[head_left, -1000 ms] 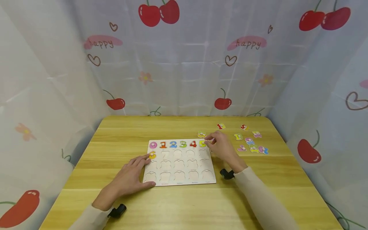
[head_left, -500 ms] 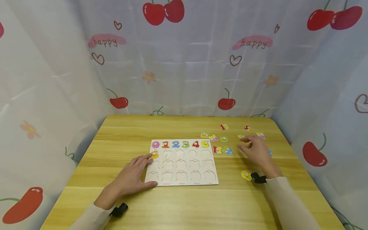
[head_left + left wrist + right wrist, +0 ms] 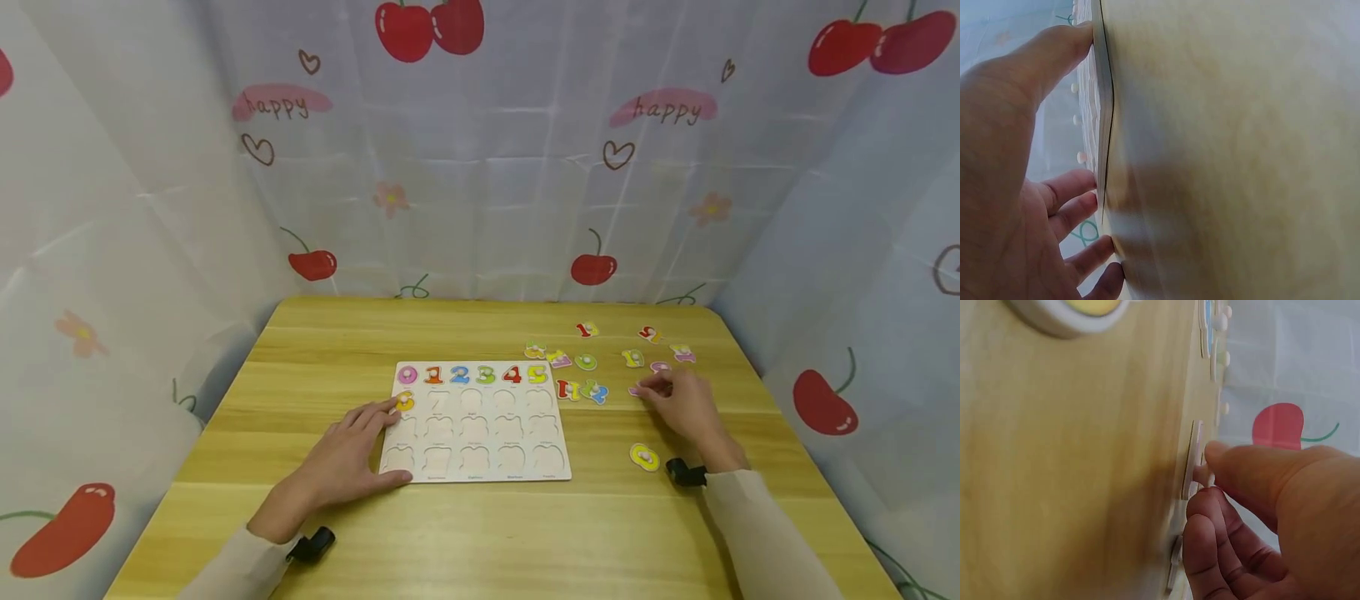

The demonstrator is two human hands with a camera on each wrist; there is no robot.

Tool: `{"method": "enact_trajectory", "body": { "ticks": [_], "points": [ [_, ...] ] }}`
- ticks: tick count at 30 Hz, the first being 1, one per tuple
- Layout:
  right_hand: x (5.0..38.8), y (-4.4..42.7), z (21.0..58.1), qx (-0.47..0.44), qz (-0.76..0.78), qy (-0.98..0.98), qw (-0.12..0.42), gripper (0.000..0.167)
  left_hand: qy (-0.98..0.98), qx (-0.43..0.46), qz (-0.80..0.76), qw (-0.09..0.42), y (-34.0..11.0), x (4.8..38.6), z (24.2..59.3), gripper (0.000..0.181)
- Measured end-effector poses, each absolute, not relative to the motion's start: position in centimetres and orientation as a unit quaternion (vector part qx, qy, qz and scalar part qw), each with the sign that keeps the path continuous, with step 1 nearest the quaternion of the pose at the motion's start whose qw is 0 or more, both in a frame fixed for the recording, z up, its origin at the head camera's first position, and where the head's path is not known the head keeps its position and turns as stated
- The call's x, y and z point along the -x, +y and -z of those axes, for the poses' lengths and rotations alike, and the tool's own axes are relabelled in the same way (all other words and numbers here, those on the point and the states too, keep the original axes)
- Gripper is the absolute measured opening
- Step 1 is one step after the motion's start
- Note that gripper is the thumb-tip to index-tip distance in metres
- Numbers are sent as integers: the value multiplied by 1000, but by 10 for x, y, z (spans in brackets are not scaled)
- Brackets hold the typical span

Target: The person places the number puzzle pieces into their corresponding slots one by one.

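Note:
A white number puzzle board (image 3: 474,462) lies on the table, with knobbed pieces 0 to 5 in its top row and a yellow-orange 6 (image 3: 405,402) below. My left hand (image 3: 341,462) rests along the board's left edge, its thumb at the near corner and fingertips by the 6. In the left wrist view, the thumb (image 3: 1054,53) touches the board's edge. My right hand (image 3: 686,408) pinches the knob of a pink puzzle piece (image 3: 634,390) among the loose ones. The right wrist view shows this piece (image 3: 1193,459) edge-on; its number cannot be read.
A yellow piece (image 3: 644,457) lies right of the board, nearer me. Several loose number pieces lie behind and left of my right hand, including a red-yellow one (image 3: 587,330), a green one (image 3: 586,362) and a green-blue one (image 3: 596,392). A printed curtain (image 3: 480,208) surrounds the table.
My right hand has moved from beside the 5 on the board rightward to the loose pieces, and its fingers have closed on a pink piece's knob. The left hand stays on the board.

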State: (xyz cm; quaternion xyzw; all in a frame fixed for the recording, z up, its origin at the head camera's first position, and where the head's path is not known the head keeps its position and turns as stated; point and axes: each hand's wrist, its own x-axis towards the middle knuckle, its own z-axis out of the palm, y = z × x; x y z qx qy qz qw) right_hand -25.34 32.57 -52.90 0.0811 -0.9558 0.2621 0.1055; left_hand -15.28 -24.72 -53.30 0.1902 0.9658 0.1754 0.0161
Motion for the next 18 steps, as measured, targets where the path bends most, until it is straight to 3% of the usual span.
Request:
{"method": "enact_trajectory", "body": {
  "ticks": [8,18],
  "points": [
    [253,326,533,-59,-261,-959,94,26,966,-189,-176,19,-246,154,534,100],
    [250,317,527,-61,-277,-953,106,17,966,-190,-175,15,-247,153,533,99]
  ]
}}
